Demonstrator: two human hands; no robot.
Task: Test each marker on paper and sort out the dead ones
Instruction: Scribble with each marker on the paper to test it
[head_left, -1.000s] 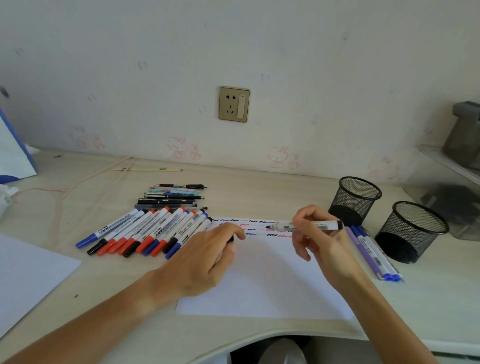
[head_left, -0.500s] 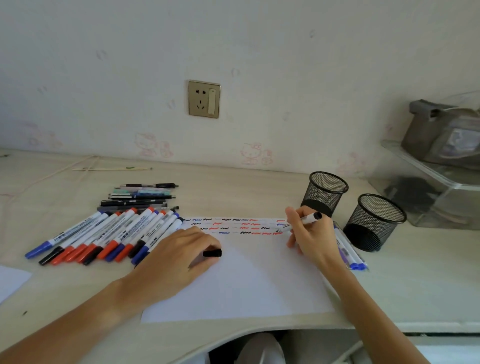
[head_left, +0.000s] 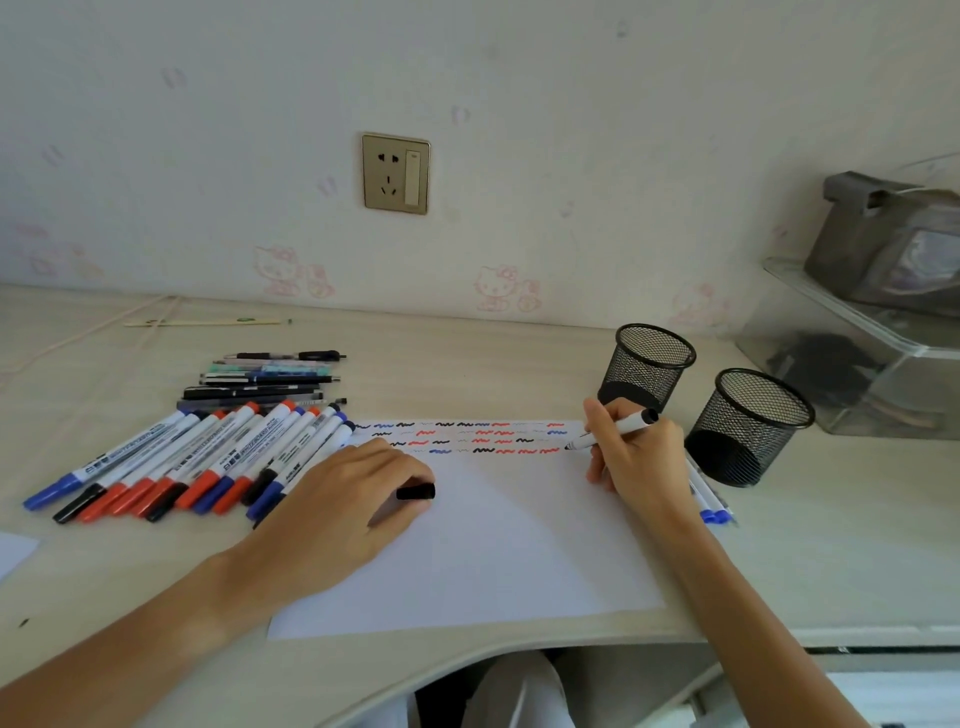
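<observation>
1. On the white paper (head_left: 467, 545), seen from the head camera, the right hand (head_left: 636, 457) pinches a black-ended marker (head_left: 613, 430) between thumb and fingers, its tip touching the sheet at the right end of the lowest row of squiggles (head_left: 467, 439).
2. Left of that tip, the left hand (head_left: 337, 499) rests on the paper with fingers curled around a black cap (head_left: 415, 491), whose end pokes out past the fingertips.
3. Off the paper's left edge lies a row of capped markers (head_left: 197, 462) in blue, red and black, touching side by side; behind them sits a stack of thinner pens (head_left: 270, 379).
4. Right of the paper stand two black mesh cups (head_left: 649, 364), the nearer one just beside the right hand; a few blue-capped markers (head_left: 709, 499) lie between the paper's right edge and the other cup, partly hidden by the wrist.
5. Compared with half a second ago, the marker has tilted lower and its tip now meets the paper farther along the bottom row, while the left hand and cap have hardly shifted; a second ago the marker was held level above the sheet.
</observation>
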